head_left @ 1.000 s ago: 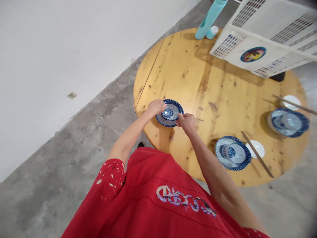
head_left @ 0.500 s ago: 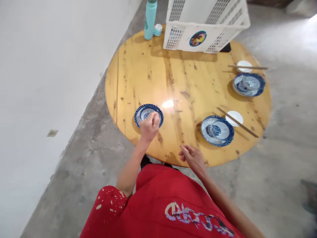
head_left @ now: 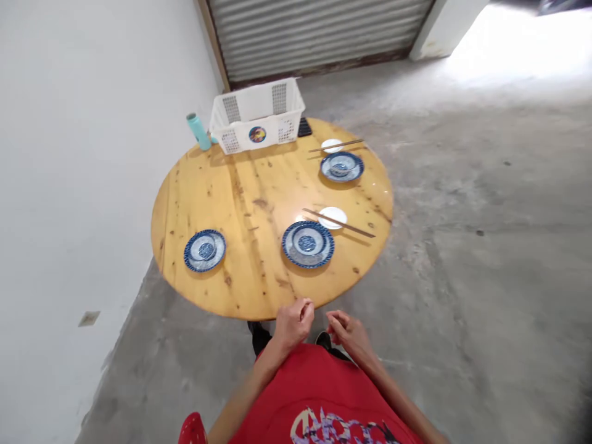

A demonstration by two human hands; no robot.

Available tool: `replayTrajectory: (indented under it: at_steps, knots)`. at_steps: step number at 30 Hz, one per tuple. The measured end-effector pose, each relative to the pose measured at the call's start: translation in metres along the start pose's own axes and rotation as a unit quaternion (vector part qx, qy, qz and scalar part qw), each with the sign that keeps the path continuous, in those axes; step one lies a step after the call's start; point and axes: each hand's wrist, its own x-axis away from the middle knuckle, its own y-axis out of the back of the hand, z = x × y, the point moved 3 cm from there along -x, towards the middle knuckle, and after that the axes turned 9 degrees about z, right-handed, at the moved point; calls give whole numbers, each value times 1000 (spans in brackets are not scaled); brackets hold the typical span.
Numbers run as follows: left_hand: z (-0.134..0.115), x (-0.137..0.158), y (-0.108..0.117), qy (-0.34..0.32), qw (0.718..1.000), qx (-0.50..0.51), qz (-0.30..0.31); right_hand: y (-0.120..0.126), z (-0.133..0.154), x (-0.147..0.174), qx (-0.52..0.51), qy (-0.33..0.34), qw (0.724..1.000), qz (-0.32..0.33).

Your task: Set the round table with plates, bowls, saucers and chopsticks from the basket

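Observation:
My left hand (head_left: 295, 322) is curled closed at the near edge of the round table (head_left: 259, 296), with nothing visible in it. My right hand (head_left: 348, 332) is also closed, fingers bent, just off the edge to the right. Nearest to both lies a blue-and-white plate (head_left: 287, 254) with a small bowl (head_left: 319, 243) in it. Behind it, a pair of chopsticks (head_left: 358, 230) rests across a small white dish (head_left: 333, 216). Another blue-and-white plate (head_left: 205, 269), with a bowl (head_left: 213, 248) in it, is on the left.
A third blue-and-white plate (head_left: 326, 175) holds a bowl at the far right, beside another white dish (head_left: 332, 145) with chopsticks across it. A white plastic crate (head_left: 240, 137), a turquoise bottle (head_left: 198, 131) and a black object (head_left: 304, 127) stand at the back. A white wall (head_left: 83, 154) runs along the left.
My left hand has moved from over the left plate back to the near table edge, close to my right hand. The view has swung rightward and tilted up, showing more floor and a shutter.

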Motion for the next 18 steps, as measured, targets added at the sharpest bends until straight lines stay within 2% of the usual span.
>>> replayTrajectory:
  at_steps: [4, 7, 10, 12, 15, 18]
  knots:
    - [-61, -26, -58, -20, 998, -38, 42, 87, -33, 31, -61, -30, 995, -73]
    - [-103, -44, -94, -67, 990, -78, 98, 135, -51, 54, -112, -50, 984, -128]
    - [-134, -60, -118, -106, 980, -101, 138, 164, -59, 64, -139, -56, 976, -158]
    - [-148, -73, -128, -100, 977, -105, 154, 175, -59, 63, -152, -55, 974, -160]
    - [-165, -100, -141, -85, 977, -99, 169, 193, -53, 51, -161, -46, 976, -141]
    - [-186, -138, -156, -105, 972, -101, 183, 223, -49, 33, -148, -46, 978, -138]
